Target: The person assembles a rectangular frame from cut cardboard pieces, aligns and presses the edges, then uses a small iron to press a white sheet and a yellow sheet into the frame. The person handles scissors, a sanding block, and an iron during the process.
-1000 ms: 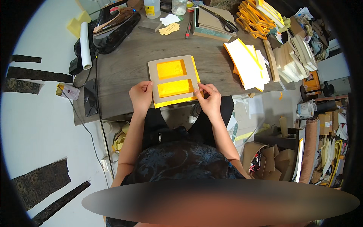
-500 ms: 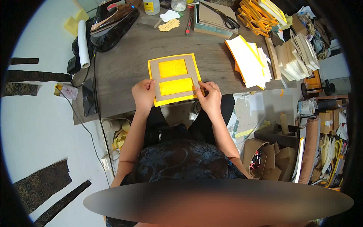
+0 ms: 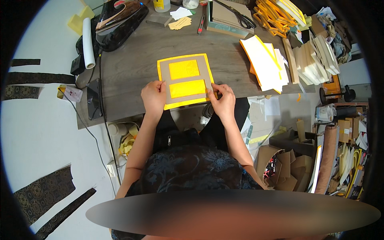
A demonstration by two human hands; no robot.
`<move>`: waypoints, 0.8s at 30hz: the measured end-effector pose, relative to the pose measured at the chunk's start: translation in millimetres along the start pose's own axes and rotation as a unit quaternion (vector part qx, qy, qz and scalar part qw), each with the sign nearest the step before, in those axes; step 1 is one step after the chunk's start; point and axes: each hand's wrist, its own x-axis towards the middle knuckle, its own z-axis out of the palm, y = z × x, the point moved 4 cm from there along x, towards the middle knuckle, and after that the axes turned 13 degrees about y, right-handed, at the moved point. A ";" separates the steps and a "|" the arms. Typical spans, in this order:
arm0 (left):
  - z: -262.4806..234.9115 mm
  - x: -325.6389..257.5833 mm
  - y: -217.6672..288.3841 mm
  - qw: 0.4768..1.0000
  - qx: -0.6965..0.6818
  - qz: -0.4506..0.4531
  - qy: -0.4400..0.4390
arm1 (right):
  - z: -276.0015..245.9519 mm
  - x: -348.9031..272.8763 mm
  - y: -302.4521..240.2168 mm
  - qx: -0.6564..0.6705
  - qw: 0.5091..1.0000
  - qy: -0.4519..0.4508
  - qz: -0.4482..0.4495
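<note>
Between my hands, at the table's front edge, is a yellow sheet (image 3: 183,103) with a grey-brown cardboard frame (image 3: 185,80) lying on it. The frame has two rectangular openings, through which yellow shows, and a yellow margin runs around its outside. My left hand (image 3: 154,97) is closed, pinching the sheet's left side between thumb and fingers. On the opposite side my right hand (image 3: 223,99) grips the lower right edge, its thumb on top of the cardboard. The sheet's near edge reaches the table edge.
An iron (image 3: 113,18) on its black base stands far left, beside a white roll (image 3: 88,44). A red-black cutter (image 3: 201,24) and scissors (image 3: 236,14) lie at the back. White-and-yellow sheets (image 3: 262,64) are stacked right, near a wooden strip (image 3: 290,60). A cable (image 3: 102,88) crosses the left side.
The sheet and cardboard frame have shifted slightly away from me, both hands keeping their hold on the sides. The rest of the table looks the same.
</note>
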 end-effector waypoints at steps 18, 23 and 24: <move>-2.8 -0.7 4.6 1.000 0.020 0.020 0.006 | 1.7 -0.7 3.2 -0.015 0.999 0.013 -0.025; -2.6 0.1 2.6 0.999 0.028 0.028 -0.001 | 1.5 1.1 0.8 0.004 1.000 0.006 -0.003; -2.9 0.1 4.0 0.999 0.027 0.022 0.000 | 1.7 0.1 2.0 0.001 1.000 0.006 -0.004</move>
